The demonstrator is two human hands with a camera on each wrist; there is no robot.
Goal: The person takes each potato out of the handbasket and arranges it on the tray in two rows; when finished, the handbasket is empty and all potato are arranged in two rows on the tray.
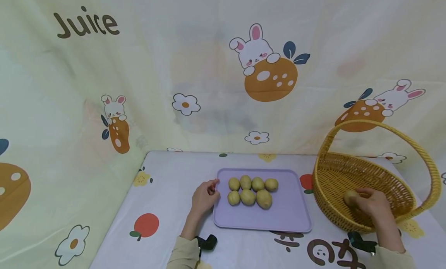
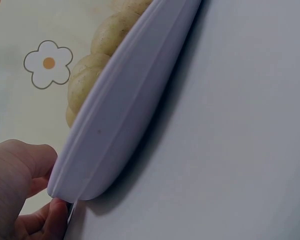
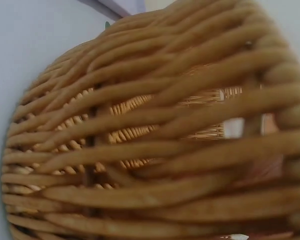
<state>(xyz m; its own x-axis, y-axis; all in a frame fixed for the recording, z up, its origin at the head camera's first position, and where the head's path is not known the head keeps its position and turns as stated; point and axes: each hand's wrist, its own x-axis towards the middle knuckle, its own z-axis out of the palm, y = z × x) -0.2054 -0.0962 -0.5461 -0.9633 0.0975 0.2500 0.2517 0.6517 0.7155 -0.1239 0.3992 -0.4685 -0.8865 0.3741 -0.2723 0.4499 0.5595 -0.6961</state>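
Observation:
A lilac tray (image 1: 285, 218) lies on the table with several potatoes (image 1: 247, 197) on it in two rows. At the tray's left edge, my left hand (image 1: 204, 197) grips the rim; the left wrist view has the thumb and fingers (image 2: 42, 160) around the tray's corner. Farther right stands a woven basket (image 1: 327, 207) with a tall arched handle. Inside it, my right hand (image 1: 374, 203) holds a potato (image 1: 350, 198) between thumb and fingers. From the right wrist, the basket's weave (image 3: 140, 155) fills most of the picture and hides most of that hand.
The table is covered by a printed cloth (image 1: 167, 199) with fruit and flower patterns. Behind and to the left hangs a printed curtain (image 1: 216, 67). The basket's handle (image 1: 418, 149) arches over the basket's right part, near the right hand.

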